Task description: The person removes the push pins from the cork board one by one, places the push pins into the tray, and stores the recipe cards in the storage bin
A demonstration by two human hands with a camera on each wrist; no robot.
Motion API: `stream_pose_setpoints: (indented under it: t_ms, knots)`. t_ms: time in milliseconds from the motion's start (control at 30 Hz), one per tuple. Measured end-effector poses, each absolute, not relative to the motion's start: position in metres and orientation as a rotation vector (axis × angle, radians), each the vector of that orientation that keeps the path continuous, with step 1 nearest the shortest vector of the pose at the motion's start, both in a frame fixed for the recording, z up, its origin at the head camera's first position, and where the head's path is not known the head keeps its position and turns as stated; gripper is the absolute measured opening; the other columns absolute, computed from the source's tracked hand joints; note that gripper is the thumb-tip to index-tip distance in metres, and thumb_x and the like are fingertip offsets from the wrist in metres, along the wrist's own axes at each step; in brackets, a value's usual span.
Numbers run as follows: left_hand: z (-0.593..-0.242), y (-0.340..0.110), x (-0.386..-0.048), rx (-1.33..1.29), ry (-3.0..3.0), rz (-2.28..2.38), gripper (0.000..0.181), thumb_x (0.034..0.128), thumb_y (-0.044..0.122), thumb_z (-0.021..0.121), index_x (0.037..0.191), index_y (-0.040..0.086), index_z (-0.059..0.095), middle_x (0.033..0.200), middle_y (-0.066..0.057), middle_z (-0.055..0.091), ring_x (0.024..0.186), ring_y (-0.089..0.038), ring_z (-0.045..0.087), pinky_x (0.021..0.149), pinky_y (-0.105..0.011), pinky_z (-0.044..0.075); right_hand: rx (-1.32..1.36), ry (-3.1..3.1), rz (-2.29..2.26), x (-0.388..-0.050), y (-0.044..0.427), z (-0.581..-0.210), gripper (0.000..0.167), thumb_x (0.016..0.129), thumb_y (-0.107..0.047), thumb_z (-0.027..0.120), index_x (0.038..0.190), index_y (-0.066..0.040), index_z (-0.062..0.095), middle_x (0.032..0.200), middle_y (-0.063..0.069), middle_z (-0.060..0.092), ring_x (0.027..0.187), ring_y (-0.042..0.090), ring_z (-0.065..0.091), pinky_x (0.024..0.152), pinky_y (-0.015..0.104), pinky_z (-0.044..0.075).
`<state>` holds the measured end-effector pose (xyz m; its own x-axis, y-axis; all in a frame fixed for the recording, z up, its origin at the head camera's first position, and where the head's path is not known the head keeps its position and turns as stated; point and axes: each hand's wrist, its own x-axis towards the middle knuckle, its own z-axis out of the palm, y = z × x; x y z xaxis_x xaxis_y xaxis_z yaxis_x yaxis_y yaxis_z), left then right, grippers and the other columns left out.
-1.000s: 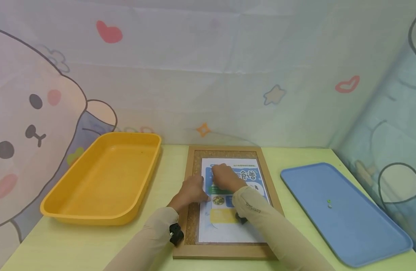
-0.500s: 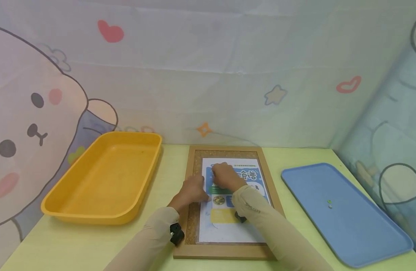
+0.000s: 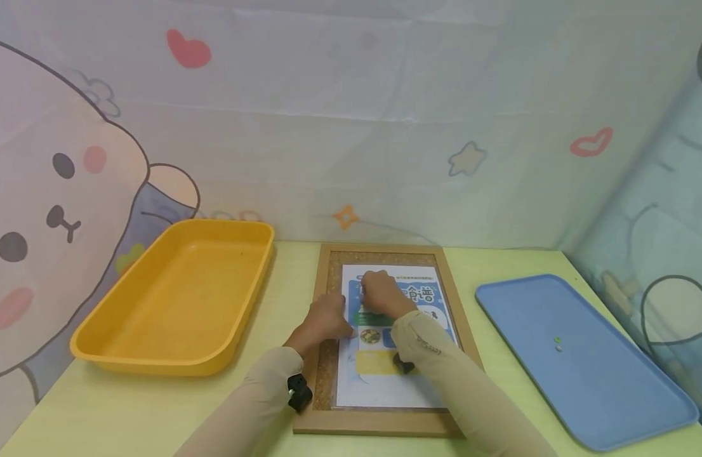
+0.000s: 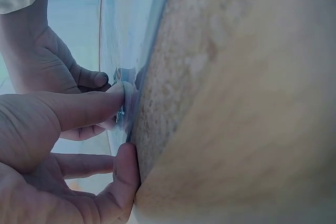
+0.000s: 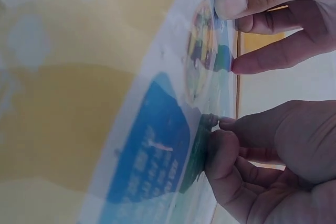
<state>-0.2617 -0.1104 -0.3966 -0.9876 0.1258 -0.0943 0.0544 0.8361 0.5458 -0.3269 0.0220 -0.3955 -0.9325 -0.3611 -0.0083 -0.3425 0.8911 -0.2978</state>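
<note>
A printed sheet [image 3: 385, 390] in a clear cover lies on a wood-framed cork board [image 3: 324, 381]. My left hand [image 3: 326, 319] rests at the sheet's left edge, its thumb and fingers spread and touching the cover; the left wrist view shows the hand [image 4: 79, 156] close to the cork. Over the sheet's upper left part, my right hand [image 3: 381, 294] is bent down with curled fingers. In the right wrist view the right hand [image 5: 268, 166] pinches a small dark piece [image 5: 211, 119] against the sheet; its shape is mostly hidden by the fingertips.
A deep yellow tray [image 3: 174, 298] stands left of the board. To the right lies a flat blue tray [image 3: 591, 381] with two tiny pieces on it, one green [image 3: 557, 339] and one pale [image 3: 559, 348]. A printed curtain [image 3: 339, 127] hangs behind the table.
</note>
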Motion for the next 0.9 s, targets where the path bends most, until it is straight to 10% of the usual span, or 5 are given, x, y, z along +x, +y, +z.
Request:
stream_pose_setpoints:
  t_ms: [900]
  knots:
    - [-0.398,-0.109,-0.262,0.131,2.885,0.85,0.063,0.0708,0.013,0.09,0.122,-0.007,0.059,0.1,-0.016,0.066,0.085,-0.026,0.055,0.076,-0.039,0.053,-0.603,2.909,-0.221,-0.321,0.016,-0.384,0.015,0.092,-0.005,0.063,0.106,-0.001,0.064,0.097,0.017,0.068,0.088,0.031,0.066,0.085,0.041,0.055]
